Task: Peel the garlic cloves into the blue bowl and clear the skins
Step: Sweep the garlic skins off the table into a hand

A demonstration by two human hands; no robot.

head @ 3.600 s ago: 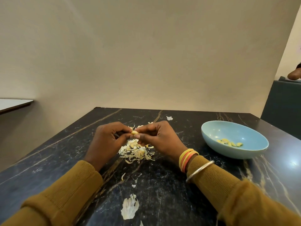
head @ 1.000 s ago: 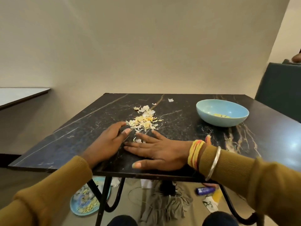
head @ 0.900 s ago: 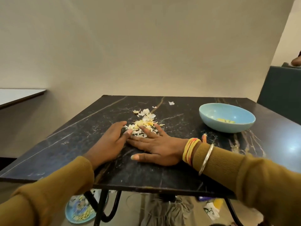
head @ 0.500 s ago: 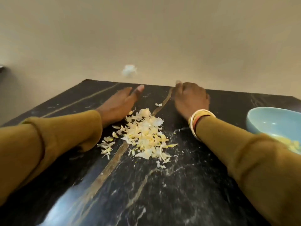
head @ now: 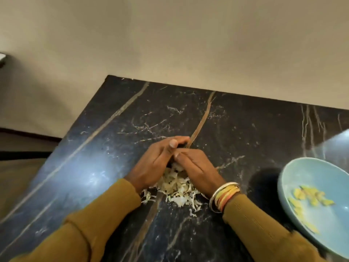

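Note:
A heap of pale garlic skins lies on the black marble table. My left hand and my right hand are cupped together over the far side of the heap, fingertips meeting, palms pressed against the skins. Part of the heap is hidden under my hands. The blue bowl sits at the right edge of the view with several yellowish peeled cloves inside.
A beige wall runs behind the table's far edge. The table's left edge drops to the floor at the left. A few skin crumbs lie just near the heap toward me.
My hands have come from the table's far edge back toward me, closing together around the skins. The heap is tighter. The view has tilted further down.

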